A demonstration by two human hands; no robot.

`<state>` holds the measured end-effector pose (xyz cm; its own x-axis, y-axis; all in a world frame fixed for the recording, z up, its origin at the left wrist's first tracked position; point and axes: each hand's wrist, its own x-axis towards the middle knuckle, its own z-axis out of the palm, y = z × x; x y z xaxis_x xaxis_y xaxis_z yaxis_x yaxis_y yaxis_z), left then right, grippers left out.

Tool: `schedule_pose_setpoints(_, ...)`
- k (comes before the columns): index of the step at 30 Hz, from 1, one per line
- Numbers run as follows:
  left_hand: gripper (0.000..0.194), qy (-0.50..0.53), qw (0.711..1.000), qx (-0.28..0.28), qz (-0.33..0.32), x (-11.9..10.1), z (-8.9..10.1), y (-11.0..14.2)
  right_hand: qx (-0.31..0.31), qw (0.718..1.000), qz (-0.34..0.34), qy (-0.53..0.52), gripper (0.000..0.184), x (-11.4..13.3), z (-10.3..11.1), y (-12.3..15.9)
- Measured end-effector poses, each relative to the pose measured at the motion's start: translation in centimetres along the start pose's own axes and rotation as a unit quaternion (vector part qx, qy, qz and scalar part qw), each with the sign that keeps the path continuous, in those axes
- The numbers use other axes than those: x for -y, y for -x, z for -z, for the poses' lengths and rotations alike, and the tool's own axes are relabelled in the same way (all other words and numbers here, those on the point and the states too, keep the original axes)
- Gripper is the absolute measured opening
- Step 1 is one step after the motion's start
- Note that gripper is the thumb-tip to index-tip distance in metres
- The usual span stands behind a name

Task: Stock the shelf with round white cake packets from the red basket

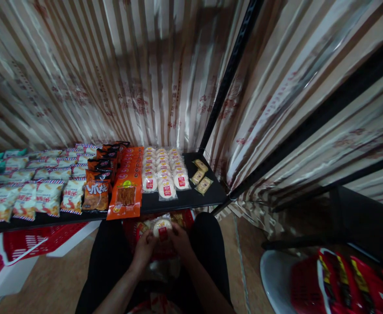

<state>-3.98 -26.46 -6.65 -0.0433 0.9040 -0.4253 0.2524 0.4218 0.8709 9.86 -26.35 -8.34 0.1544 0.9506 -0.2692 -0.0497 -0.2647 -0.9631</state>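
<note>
Both my hands are low in the head view, over my lap. My left hand (144, 249) and my right hand (179, 241) are closed together on a round white rice-cracker packet (162, 227) with a red label. They hold it just above a red basket (184, 219) between my knees. Directly ahead lies a black shelf (184, 198) with rows of the same white cracker packets (164, 172).
On the shelf lie orange stick-snack packs (126, 187), dark orange bags (97, 191), white chip bags (24, 192) and small yellow packets (200, 176). A black rack post (225, 83) rises against a striped curtain. A red basket (24, 246) is at left, red bags (348, 279) at right.
</note>
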Motion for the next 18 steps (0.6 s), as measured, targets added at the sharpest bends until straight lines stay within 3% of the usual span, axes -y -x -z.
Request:
schedule_pose_setpoints(3, 0.018, -0.008, 0.999, 0.000, -0.048, -0.7, 0.4, 0.1, -0.004, 0.999, 0.041, 0.029, 0.032, 0.7, -0.2, 0.1)
schedule_pose_setpoints(7, 0.022, -0.060, 0.994, -0.046, -0.082, -1.9, 1.0, 0.0, -0.011, 0.992, 0.086, 0.091, 0.032, 2.2, -0.7, 0.4)
schedule_pose_setpoints(11, 0.023, -0.104, 0.979, -0.108, -0.138, -3.5, 1.8, -0.3, -0.079, 0.962, 0.147, 0.215, 0.031, 4.2, -1.4, 0.3)
schedule_pose_setpoints(18, 0.031, 0.014, 0.981, -0.122, -0.152, -5.7, 2.6, -1.6, -0.115, 0.927, 0.175, 0.312, 0.036, 7.6, -3.0, -0.4)
